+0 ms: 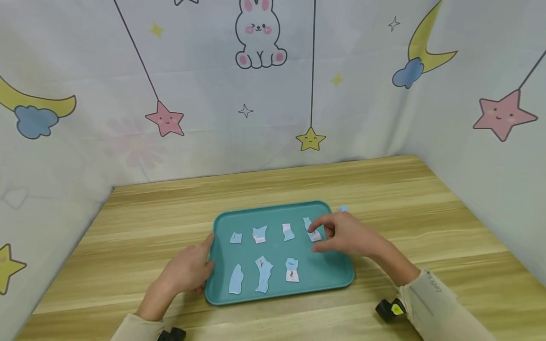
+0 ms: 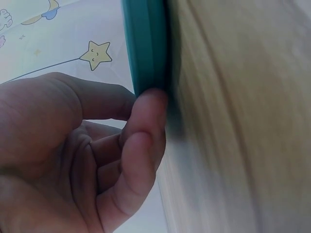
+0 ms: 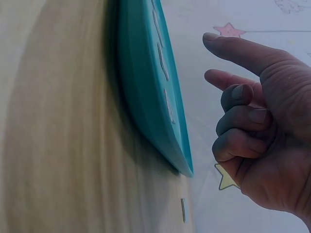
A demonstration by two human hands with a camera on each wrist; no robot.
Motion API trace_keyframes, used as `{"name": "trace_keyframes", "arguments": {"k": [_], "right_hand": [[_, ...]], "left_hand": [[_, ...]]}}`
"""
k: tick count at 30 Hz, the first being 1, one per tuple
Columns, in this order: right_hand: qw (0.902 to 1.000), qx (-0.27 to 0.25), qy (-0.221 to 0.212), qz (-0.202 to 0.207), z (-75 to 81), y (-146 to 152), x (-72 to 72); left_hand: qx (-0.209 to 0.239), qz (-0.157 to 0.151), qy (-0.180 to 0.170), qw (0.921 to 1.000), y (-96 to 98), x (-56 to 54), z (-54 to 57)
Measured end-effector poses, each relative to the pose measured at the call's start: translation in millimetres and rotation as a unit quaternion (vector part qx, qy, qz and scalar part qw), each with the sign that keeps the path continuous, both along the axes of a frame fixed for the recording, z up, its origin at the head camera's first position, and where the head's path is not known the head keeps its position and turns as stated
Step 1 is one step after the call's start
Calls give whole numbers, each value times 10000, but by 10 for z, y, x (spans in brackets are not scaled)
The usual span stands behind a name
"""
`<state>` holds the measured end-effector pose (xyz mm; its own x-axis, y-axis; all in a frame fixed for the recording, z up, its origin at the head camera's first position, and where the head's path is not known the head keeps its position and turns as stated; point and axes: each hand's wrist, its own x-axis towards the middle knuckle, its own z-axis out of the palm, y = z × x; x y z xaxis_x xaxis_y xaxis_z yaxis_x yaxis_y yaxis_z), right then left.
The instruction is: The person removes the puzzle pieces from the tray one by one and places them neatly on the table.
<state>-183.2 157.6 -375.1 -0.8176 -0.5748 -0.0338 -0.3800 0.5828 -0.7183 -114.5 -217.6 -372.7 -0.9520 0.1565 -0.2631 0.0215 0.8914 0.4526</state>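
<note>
A teal tray (image 1: 247, 220) lies on the wooden table, with torn light-blue and white paper pieces spread over it in two rows. My left hand (image 1: 189, 270) grips the tray's left rim; in the left wrist view its thumb and curled fingers meet at the edge. Over the tray's right side hovers my right hand (image 1: 347, 234), thumb and index finger apart, the other fingers curled, nothing between them. Just by those fingertips is a torn paper piece (image 1: 314, 236) in the upper row. Below and left of it lies a blue-and-white paper piece (image 1: 292, 271).
Another scrap of blue paper (image 1: 343, 208) sits on the table beyond the tray's right corner. The table (image 1: 149, 208) runs back to a white cloth (image 1: 204, 85) printed with stars, moons and a rabbit. Similar cloth hangs at both sides.
</note>
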Motion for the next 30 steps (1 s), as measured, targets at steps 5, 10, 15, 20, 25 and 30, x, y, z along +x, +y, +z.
{"name": "trace_keyframes", "arguments": {"k": [5,10,15,20,25,30], "right_hand": [[9999,101,9,19,-33,-61,69],[9997,182,7,142,-47,-130,113],[9991,318,151,251,-61,-213,158],[9986,402,174,310,-102,-267,188],[9982,411,168,401,-125,-302,217],[9967,625,233,456,-116,-348,258]], "left_hand": [[-40,24,-33,10000,4,3,-4],[-145,17,-66,9999,6,-4,-1],[-220,4,-56,9997,0,-10,-1],[-219,-7,-41,9998,-3,-8,0],[-211,-29,3,9998,-2,-6,-4],[-222,-49,28,9997,-5,-7,-5]]}}
